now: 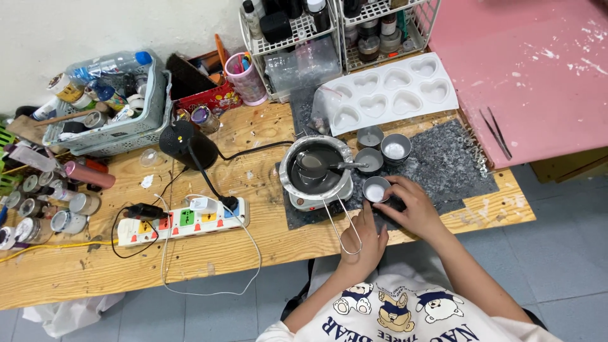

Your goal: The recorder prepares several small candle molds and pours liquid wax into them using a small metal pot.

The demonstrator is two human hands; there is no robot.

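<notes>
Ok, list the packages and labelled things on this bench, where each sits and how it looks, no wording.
Red printed box: back of bench, beside the pink cup, rectangular.
Clear bottle: lying atop the grey basket at left, blue cap.
Power strip: front left, white, coloured switch labels.
Labelled tins: far left edge, round, silvery.

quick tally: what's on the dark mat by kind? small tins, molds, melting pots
Small round tins: 4 (one at the right hand, three behind it)
White heart mold tray: 1
Melting pot on its heater: 1
Total: 6
</notes>
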